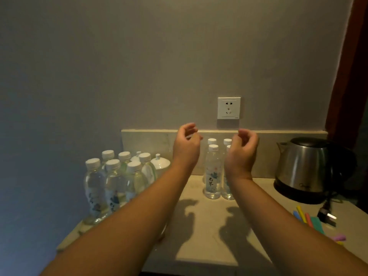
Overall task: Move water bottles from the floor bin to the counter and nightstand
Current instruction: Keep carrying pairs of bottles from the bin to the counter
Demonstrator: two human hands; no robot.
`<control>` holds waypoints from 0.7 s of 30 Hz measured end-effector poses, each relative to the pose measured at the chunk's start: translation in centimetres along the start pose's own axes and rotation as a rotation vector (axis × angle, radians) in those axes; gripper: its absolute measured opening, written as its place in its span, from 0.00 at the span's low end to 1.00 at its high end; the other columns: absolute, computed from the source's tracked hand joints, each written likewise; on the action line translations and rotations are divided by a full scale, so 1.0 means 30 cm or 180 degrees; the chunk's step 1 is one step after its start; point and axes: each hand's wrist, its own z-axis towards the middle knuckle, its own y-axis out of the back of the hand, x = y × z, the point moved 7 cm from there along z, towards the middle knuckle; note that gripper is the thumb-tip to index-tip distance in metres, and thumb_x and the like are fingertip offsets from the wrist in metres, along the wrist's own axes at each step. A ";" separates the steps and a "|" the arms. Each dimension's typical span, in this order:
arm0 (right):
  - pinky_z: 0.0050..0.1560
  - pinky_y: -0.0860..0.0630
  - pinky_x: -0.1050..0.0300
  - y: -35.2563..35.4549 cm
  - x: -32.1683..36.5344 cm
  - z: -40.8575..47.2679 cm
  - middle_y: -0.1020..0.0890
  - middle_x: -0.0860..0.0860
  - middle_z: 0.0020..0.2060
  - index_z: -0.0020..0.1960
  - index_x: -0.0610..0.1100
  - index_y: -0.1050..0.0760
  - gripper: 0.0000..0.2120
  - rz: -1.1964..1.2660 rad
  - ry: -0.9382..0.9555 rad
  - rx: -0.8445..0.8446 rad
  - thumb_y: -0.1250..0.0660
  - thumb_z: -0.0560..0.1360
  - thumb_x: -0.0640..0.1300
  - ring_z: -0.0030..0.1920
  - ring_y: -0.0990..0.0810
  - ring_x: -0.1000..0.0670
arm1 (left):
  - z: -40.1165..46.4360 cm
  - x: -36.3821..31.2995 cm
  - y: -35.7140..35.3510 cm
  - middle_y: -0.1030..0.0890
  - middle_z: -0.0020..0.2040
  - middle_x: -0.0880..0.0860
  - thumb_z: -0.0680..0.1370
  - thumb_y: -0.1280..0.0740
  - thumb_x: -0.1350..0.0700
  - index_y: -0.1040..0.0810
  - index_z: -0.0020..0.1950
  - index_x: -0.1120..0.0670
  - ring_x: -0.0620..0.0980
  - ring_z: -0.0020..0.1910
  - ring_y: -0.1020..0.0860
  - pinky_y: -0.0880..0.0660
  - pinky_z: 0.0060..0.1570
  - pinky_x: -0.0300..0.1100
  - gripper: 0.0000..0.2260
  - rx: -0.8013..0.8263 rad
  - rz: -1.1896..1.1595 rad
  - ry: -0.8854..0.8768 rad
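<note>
Bottles: clear plastic water bottles with white caps point(212, 170) stand upright on beige stone counter point(201, 212), four between and behind the hands, a larger cluster point(111, 182) beyond left hand point(186, 148). Left hand and right hand point(242, 154) both raised, loosely curled, holding nothing. Counter stocking judged well advanced; bin, nightstand unseen. Steel electric kettle point(302, 168) beyond right hand.

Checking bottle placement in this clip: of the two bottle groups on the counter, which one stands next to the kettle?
The small group behind the right hand. It stands between the hands and the kettle; the larger cluster sits at the counter's left end, by the white lidded cups.
</note>
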 end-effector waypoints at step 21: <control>0.31 0.30 0.59 -1.358 0.312 -1.475 0.24 0.48 0.39 0.44 0.45 0.28 0.05 0.0266 -0.2615 0.3616 0.40 0.79 0.40 0.32 0.26 0.48 | -0.501 -0.326 1.944 0.21 0.44 0.53 0.82 0.38 0.56 0.22 0.48 0.53 0.51 0.42 0.21 0.22 0.39 0.43 0.06 -0.1984 0.1099 0.0709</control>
